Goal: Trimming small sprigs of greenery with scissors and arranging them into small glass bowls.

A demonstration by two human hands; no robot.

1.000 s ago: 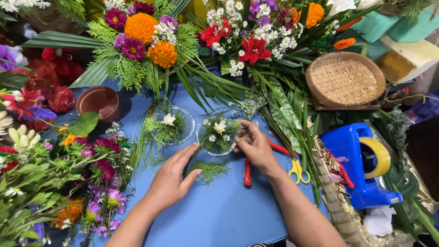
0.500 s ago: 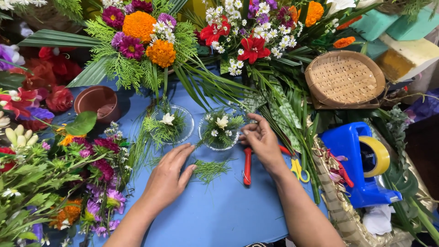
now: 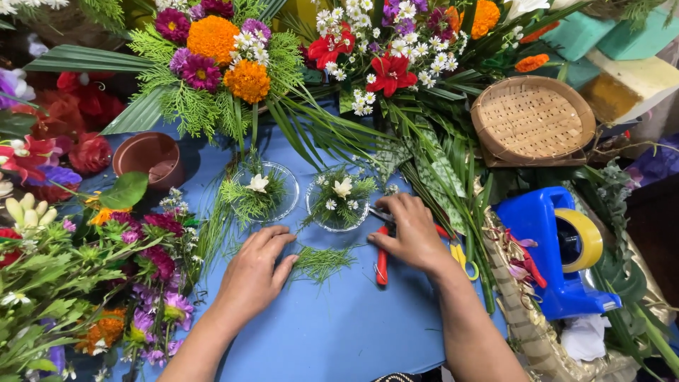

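Note:
My left hand [image 3: 253, 274] lies flat on the blue table [image 3: 339, 332], fingers slightly apart, its fingertips touching a small pile of green sprigs [image 3: 322, 262]. My right hand [image 3: 411, 235] is closed over red-handled pruners [image 3: 382, 267], one handle sticking out below the thumb. Just beyond the hands stand two small glass bowls, the left bowl [image 3: 288, 189] and the right bowl [image 3: 315, 213], each filled with greenery and a white flower. The right bowl also has small daisies.
Big flower arrangements [image 3: 226, 64] line the back. Loose flowers [image 3: 134, 240] lie at left, near a terracotta pot [image 3: 148, 159]. At right are a woven basket [image 3: 534, 120], yellow-handled scissors [image 3: 463, 258], a blue tape dispenser [image 3: 544, 247] and foam blocks [image 3: 622, 35].
My right hand drew back from the right glass bowl and came down onto the red-handled pruners. My left hand stayed beside the green sprigs.

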